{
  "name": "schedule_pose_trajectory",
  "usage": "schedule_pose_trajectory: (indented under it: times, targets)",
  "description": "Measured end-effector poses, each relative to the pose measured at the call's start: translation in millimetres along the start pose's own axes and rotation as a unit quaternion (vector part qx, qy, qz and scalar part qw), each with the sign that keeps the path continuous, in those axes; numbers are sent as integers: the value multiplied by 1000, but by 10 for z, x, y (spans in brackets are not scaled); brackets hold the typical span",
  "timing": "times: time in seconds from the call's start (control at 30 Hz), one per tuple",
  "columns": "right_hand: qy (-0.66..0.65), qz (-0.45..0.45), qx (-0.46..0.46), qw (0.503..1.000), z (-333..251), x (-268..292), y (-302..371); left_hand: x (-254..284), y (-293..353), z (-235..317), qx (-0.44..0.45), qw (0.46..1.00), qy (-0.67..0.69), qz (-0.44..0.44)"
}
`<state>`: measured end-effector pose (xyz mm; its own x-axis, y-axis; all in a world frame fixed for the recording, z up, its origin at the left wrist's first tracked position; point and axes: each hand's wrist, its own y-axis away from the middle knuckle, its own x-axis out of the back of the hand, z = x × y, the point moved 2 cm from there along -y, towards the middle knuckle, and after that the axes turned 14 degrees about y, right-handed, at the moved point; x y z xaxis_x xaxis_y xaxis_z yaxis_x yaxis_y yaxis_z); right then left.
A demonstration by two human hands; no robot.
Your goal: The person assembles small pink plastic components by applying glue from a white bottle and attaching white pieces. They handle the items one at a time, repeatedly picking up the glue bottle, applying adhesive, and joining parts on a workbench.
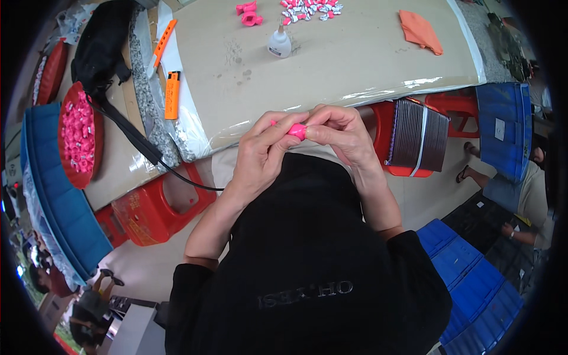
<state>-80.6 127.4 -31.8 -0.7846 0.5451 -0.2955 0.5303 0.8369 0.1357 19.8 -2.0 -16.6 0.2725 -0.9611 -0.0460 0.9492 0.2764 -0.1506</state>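
Close to the table's front edge, both hands meet in front of my chest over a small glossy pink plastic piece (pixel 297 131). My left hand (pixel 261 148) pinches it between thumb and fingers, and a second bit of pink shows among those fingers. From the other side, my right hand (pixel 348 135) has its thumb and forefinger closed on the piece's right end. Whatever lies under the fingertips is hidden. Farther off on the table stands a small white squeeze bottle (pixel 279 44) with a narrow tip. Behind it lie larger pink pieces (pixel 251 15) and a pile of small pink-and-white pieces (pixel 309 9).
An orange cloth (pixel 420 32) lies at the table's far right. At its left edge are an orange slotted tool (pixel 165 41) and an orange item with a black end (pixel 172 94). A red tray (pixel 99 151) of pink pieces, red stools (pixel 145 213) and blue crates (pixel 473 272) stand around.
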Motion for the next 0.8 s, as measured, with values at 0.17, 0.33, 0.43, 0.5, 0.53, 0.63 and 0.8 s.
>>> schedule_pose_trajectory:
  times: [0.17, 0.33, 0.43, 0.5, 0.53, 0.63, 0.8]
  targets:
    - [-9, -7, -15, 1000, 64, 65, 15, -65, 31, -91, 25, 999, 39, 17]
    - [-4, -18, -18, 1000, 106, 101, -38, -48, 22, -99, 37, 998, 37, 22]
    - [-15, -20, -20, 999, 91, 87, -29, -23, 5, -71, 18, 1000, 3, 3]
    - [-14, -20, -29, 999, 93, 99, -11, -19, -2, -92, 6, 1000, -7, -8]
    - [-4, -12, -23, 1000, 88, 107, -1, -27, -14, -89, 5, 1000, -4, -11]
    - [23, 10, 4, 1000, 63, 115, 20, -40, -51, -73, 9, 1000, 6, -19]
    - [64, 55, 71, 994, 24, 63, -7, -38, -114, -109, -21, 999, 41, 1]
